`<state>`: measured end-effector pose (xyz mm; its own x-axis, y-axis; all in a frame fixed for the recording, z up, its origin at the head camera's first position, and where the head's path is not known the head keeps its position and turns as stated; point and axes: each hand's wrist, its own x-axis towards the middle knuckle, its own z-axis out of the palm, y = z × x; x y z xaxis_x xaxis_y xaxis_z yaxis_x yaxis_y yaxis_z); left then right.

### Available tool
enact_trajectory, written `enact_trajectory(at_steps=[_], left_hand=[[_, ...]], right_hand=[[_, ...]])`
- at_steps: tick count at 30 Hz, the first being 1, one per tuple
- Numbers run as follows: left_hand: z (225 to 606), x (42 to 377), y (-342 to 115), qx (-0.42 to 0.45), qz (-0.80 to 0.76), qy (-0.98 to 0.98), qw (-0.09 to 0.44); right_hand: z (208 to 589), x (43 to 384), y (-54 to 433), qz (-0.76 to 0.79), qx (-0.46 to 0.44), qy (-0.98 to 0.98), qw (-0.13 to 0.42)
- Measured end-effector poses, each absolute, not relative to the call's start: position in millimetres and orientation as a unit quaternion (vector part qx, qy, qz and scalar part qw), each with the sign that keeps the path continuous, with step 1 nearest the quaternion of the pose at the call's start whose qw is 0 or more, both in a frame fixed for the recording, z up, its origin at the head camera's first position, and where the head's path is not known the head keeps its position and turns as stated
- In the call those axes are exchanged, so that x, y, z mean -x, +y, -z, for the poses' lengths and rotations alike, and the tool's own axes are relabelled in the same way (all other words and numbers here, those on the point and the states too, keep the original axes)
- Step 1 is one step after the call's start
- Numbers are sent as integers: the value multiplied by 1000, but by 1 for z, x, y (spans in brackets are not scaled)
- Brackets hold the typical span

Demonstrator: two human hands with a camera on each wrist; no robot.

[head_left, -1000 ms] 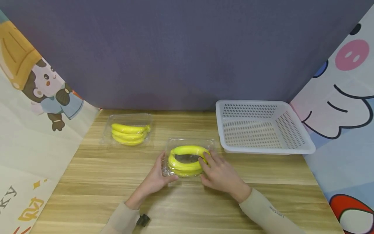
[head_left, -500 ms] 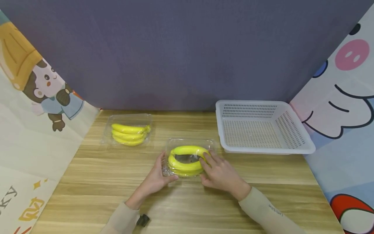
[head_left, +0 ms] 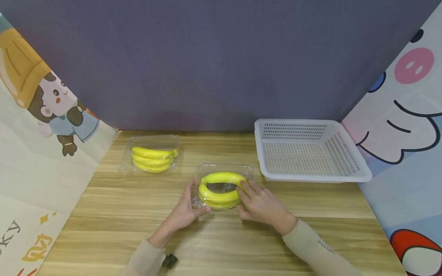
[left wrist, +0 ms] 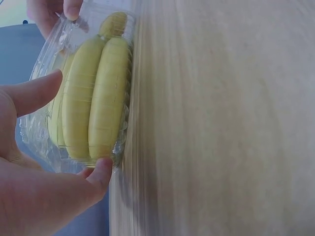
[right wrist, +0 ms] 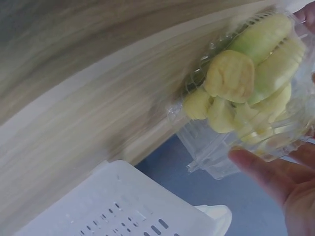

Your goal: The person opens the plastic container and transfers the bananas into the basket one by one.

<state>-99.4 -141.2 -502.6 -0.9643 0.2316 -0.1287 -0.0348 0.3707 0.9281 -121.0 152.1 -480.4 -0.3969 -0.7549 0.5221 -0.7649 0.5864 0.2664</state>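
Note:
A clear plastic clamshell box [head_left: 226, 168] with a bunch of bananas [head_left: 219, 197] inside stands on the wooden table, in the middle of the head view. My left hand [head_left: 184, 210] holds its left end, thumb at the front corner and fingers along the side. At the right end, my right hand [head_left: 262, 205] grips the box with fingertips over the top and thumb lower at the front. The left wrist view shows the bananas [left wrist: 91, 98] behind clear plastic. Whether the lid is latched cannot be told.
Another clear box [head_left: 165, 138] with bananas [head_left: 152, 159] sits at the back left. A white perforated plastic basket [head_left: 314, 178] stands at the back right. Behind the table [head_left: 310, 214] rises a grey panel [head_left: 193, 69]. A small black object [head_left: 169, 261] is by the left sleeve.

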Motion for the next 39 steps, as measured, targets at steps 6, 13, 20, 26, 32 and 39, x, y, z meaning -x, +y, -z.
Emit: enact_trajectory(at_steps=[6,13,20,26,32,39], left_hand=[[501,99,-141,-62,-560,817,120],[500,98,-140,-63,-565,814,121],[501,98,-140,-63,-567,812,121],[501,97,-140,-55,-567,812,125],[502,97,-141,-50,-569,811,128],[503,97,-141,-54,-576,806,126]], right_hand=[[475,116,149,17,-453,-842,291],[475,115,148,25,-453,-842,291],[474,116,149,9,-464,-838,287],[470,119,150,-31,-457,-840,289],[467,120,150,-51,-455,-846,274],[462,123,153,-79,-443,-861,236]])
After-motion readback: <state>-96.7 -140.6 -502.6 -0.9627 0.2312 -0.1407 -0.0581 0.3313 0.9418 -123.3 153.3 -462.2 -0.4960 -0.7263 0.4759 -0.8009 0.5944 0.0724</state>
